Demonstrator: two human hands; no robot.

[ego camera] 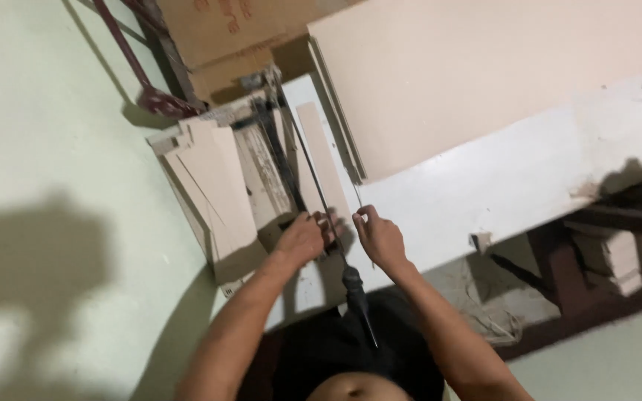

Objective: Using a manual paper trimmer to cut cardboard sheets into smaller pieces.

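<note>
1. Left hand [302,239] closed over the near end of the cutter's black base [280,160], fingers curled tight.
2. Right hand [379,236] pinching a thin beige strip [326,167] just right of the long lever blade [313,174].
3. Looks like aligning before a cut.
4. Next, probably: steady strip, grip on black handle [356,293].

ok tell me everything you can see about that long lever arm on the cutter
The lever arm is a thin, dark, metal-looking bar running diagonally from a pivot at the far end of the cutter toward the person. It ends in a thick black handle pointing at their body. It looks raised at a slant above the bed, over a pale narrow strip. The left hand and right hand sit on either side; whether they touch it is unclear.
</note>
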